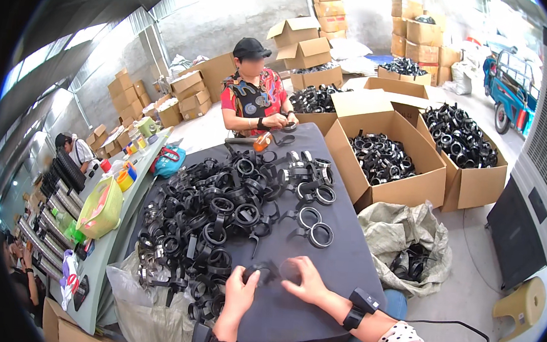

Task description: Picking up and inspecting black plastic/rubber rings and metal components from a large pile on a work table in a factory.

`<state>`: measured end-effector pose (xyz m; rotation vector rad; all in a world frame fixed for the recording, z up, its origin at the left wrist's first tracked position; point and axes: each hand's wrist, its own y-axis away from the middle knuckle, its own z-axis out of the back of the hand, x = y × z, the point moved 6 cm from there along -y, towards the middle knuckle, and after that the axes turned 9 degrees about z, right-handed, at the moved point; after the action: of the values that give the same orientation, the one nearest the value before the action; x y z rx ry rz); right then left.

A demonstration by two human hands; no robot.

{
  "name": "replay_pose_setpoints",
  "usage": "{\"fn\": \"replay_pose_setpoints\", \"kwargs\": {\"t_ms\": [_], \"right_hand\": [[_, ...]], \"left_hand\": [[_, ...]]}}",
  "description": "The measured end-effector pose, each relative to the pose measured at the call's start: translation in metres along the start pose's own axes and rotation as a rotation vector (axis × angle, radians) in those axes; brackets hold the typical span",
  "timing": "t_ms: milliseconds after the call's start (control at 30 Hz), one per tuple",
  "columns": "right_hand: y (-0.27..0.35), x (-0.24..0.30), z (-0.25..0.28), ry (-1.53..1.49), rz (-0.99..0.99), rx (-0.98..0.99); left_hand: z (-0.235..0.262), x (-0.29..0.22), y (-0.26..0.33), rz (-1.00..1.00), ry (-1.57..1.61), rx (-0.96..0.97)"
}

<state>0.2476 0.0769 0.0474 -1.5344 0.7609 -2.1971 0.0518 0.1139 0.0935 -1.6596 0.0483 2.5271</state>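
Observation:
My left hand point(239, 293) is closed on a black plastic part point(261, 273), blurred by motion, near the front of the dark grey table point(336, 266). Just to its right, my right hand point(307, 282) has its thumb and fingers curved round a blurred, see-through round piece point(290, 272). A large heap of black ring-shaped parts with straps point(222, 205) lies left of and beyond my hands. Farther up the table, several rings with shiny rims point(309, 217) lie in loose pairs.
Across the table a person in a cap point(258, 99) handles a small part. At right stand open cartons point(407, 191) of black parts, a woven sack point(430, 267), a yellow stool point(519, 309) and a tall grey cooler point(530, 210). A side table point(96, 263) bears a green basket point(100, 207).

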Motion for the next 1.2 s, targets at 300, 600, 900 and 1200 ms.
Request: {"fn": "replay_pose_setpoints", "kwargs": {"t_ms": [300, 600, 900, 1200], "right_hand": [[0.031, -0.009, -0.011, -0.453, -0.281, 0.009], [0.037, -0.027, -0.013, -0.843, -0.500, -0.149], [0.024, 0.002, -0.004, -0.251, -0.156, 0.043], [0.024, -0.016, 0.032, 0.004, -0.222, -0.234]], "left_hand": [[-0.049, 0.070, 0.040, 0.562, 0.482, 0.380], [-0.065, 0.075, 0.054, 0.336, 0.627, 0.000], [-0.091, 0.054, 0.069, 0.413, 0.759, 0.254], [-0.059, 0.063, 0.067, 0.385, 0.680, 0.268]]}}
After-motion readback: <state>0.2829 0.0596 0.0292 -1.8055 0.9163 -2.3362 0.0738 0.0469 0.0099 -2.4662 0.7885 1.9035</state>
